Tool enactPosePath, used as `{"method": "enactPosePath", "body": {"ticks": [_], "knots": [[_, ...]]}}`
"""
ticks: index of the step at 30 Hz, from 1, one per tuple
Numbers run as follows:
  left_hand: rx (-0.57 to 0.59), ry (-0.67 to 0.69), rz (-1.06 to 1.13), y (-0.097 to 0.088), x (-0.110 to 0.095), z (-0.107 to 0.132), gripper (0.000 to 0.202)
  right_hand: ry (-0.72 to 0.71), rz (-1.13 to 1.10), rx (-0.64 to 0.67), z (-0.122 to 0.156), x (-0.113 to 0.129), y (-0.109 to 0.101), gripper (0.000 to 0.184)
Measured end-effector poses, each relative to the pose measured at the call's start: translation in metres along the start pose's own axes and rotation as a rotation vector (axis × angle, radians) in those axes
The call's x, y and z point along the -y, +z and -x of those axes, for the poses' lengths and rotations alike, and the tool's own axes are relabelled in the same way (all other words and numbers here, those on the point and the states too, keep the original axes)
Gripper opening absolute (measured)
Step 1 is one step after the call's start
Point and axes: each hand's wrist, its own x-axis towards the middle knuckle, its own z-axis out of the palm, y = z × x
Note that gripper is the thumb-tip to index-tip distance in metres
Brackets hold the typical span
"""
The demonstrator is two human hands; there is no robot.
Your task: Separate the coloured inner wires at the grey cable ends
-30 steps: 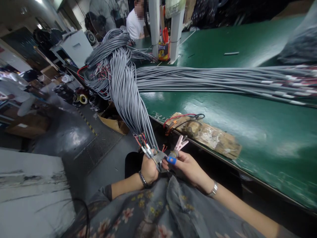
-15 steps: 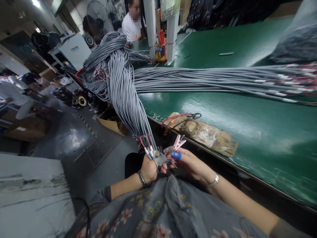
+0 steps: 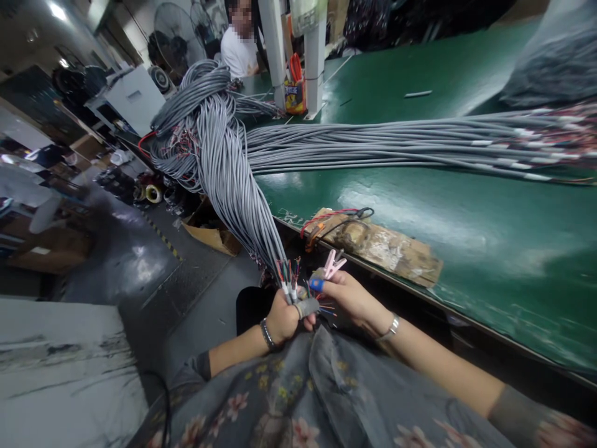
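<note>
"Left hand (image 3: 283,318) first: what's it got?"

"From my seat, it's closed around the gray cable ends (image 3: 293,291). They're left of the wooden board (image 3: 396,254) and nearer the wearer, thin colored wires (image 3: 282,269) splayed out of them."

"And the right?"

"Right hand (image 3: 358,302) is just left of the board too, thumb and fingers bent close together beside the wires. I can't tell whether they pinch one. Blue wrap (image 3: 317,284) on the thumb."

"Pink clip (image 3: 333,264)?"

"Left of the board, by the right hand; I can't say if it's held."

"Other cables?"

"Thick bundle (image 3: 240,193) slopes down left of the board; a long row (image 3: 373,142) lies beyond it on the green table (image 3: 485,242)."
</note>
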Motion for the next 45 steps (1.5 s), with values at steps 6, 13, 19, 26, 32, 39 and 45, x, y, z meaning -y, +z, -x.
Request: {"method": "enactPosePath", "body": {"ticks": [6, 13, 19, 26, 32, 39, 45], "knots": [[-0.06, -0.009, 0.099, 0.001, -0.003, 0.001, 0.042, 0.009, -0.151, 0.012, 0.001, -0.004, -0.01, 0.033], [-0.043, -0.025, 0.226, 0.008, -0.014, 0.001, 0.041, -0.101, -0.196, -0.04, 0.0, 0.002, -0.024, 0.046], [-0.006, -0.021, 0.263, 0.021, -0.025, -0.004, 0.039, -0.408, 0.265, -0.281, -0.004, 0.0, -0.019, 0.06], [-0.017, -0.004, 0.234, 0.022, -0.022, -0.009, 0.04, -0.248, -0.241, -0.025, -0.015, -0.007, -0.015, 0.054], [-0.031, -0.014, 0.214, 0.02, -0.02, -0.01, 0.041, -0.242, -0.436, 0.009, -0.016, -0.008, -0.015, 0.042], [-0.051, 0.001, 0.269, 0.016, -0.017, -0.004, 0.041, -0.158, -0.472, 0.019, -0.006, 0.001, -0.014, 0.043], [-0.076, 0.035, 0.302, 0.018, -0.016, 0.0, 0.042, -0.194, -0.409, -0.032, 0.0, 0.003, -0.011, 0.033]]}}
